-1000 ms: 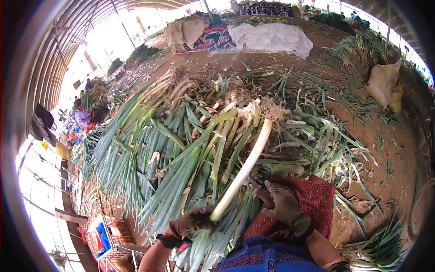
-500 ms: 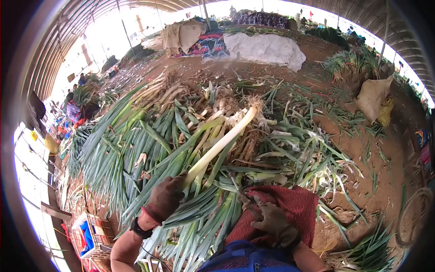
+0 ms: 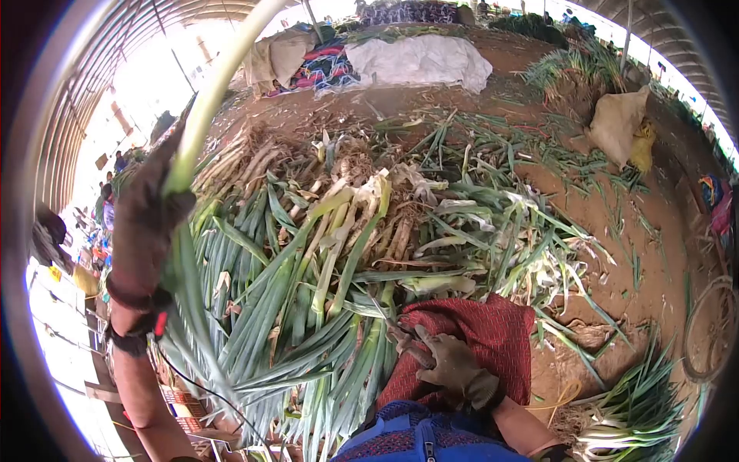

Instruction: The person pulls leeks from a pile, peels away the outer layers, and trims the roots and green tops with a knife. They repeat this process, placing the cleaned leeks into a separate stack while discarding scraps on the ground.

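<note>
My left hand (image 3: 150, 215), in a brown glove, is raised at the left, closed around a large leek (image 3: 204, 108); its pale stem points up and its green leaves hang below. My right hand (image 3: 450, 366), also gloved, is low over a red cloth (image 3: 500, 339) on my lap, its fingers curled around the handle of a small tool that I cannot make out clearly. In front of me lies a big pile of leeks (image 3: 285, 277), with roots at the far end and leaves toward me.
Leaf scraps (image 3: 531, 246) lie right of the pile. A small leek bundle (image 3: 631, 423) is at the lower right. Farther off are a white sheet (image 3: 419, 61), a beige sack (image 3: 618, 123) and a plastic crate (image 3: 185, 408) at the lower left. People are in the far left background.
My left hand has lifted the leek off the pile, up and to the left. My right hand has stayed nearly in place over the red cloth. The view has shifted slightly.
</note>
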`<state>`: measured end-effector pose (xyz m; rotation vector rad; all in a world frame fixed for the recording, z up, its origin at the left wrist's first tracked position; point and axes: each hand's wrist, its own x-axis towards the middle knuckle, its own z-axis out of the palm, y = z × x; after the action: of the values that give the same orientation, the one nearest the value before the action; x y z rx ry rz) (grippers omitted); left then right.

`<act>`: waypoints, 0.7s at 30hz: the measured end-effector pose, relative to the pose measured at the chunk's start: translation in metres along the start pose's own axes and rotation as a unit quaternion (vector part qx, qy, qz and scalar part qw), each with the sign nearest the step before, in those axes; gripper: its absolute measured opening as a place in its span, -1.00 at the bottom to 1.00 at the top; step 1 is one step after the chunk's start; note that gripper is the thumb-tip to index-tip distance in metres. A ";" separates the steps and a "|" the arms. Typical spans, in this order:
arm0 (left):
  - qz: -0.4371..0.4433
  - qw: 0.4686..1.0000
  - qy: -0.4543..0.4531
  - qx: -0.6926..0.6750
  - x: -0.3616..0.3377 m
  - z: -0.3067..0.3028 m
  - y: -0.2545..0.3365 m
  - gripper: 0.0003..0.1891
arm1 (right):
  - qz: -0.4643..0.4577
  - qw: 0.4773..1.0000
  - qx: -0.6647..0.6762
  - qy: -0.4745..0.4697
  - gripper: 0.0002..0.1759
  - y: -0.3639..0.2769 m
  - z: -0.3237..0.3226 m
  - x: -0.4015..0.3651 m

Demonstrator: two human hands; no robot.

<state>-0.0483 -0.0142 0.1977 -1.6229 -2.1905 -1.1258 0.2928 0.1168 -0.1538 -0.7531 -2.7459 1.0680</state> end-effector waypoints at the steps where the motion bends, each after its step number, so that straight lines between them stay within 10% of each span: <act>1: 0.051 0.998 0.025 -0.007 0.012 0.004 0.000 -0.32 | -0.002 1.000 -0.001 0.001 0.14 0.001 0.000 0.001; 5: 0.361 0.887 0.059 0.283 0.100 0.029 0.032 -0.42 | -0.028 0.998 0.048 0.030 0.10 0.012 0.007 0.006; 6: 0.272 0.889 -0.048 0.366 0.148 0.036 0.042 -0.27 | -0.015 0.999 0.044 0.024 0.09 0.011 0.007 0.009; 12: 0.243 0.914 0.178 0.271 0.233 0.186 0.038 -0.23 | -0.001 0.999 0.042 0.028 0.11 0.000 -0.001 0.007; 15: 0.245 0.943 0.019 0.222 0.182 0.219 -0.047 -0.48 | 0.037 0.994 0.095 0.043 0.15 0.001 -0.001 -0.002; 21: -0.024 0.862 -0.383 0.332 -0.017 0.238 -0.278 -0.64 | 0.001 0.996 0.076 0.049 0.16 0.012 0.003 0.000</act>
<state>-0.2215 0.1014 -0.1036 -1.8153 -2.6010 0.4016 0.2974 0.1227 -0.1641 -0.7657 -2.5497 1.1915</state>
